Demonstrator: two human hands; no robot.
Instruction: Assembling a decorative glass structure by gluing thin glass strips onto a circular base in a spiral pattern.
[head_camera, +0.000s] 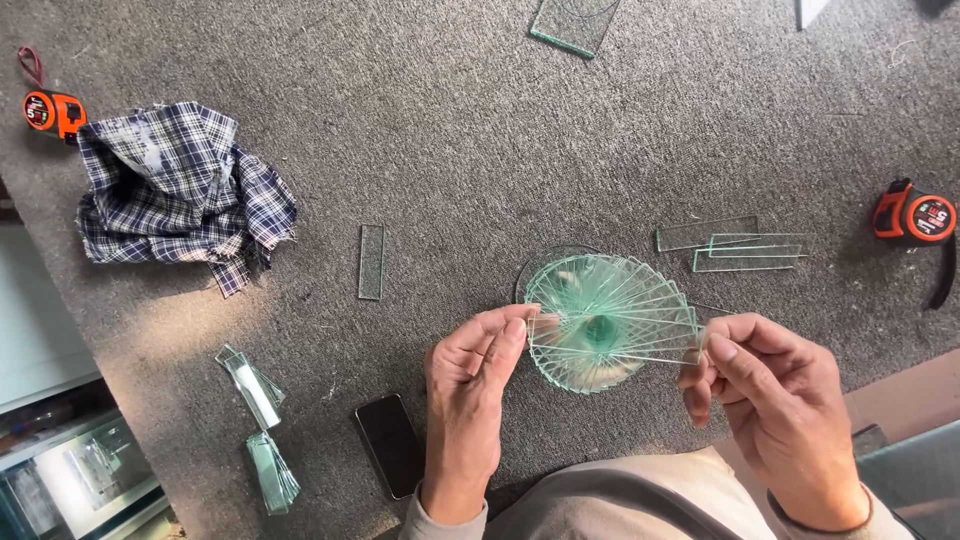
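Observation:
Many clear green-edged glass strips are stacked in a round fan (600, 300) on the grey carpeted table (450, 130). My left hand (472, 385) pinches the left end of a glass strip (615, 342) with thumb and fingers. My right hand (775, 395) pinches its right end. The strip is held level over the near half of the fan.
Loose glass strips lie at centre (371, 261) and at right (745, 243). Two strip bundles (262, 430) lie at lower left by a dark phone (390, 445). A plaid cloth (175, 190) sits at upper left. Orange tape measures sit at far left (52, 110) and right (915, 215). A glass pane (575, 22) lies at the top edge.

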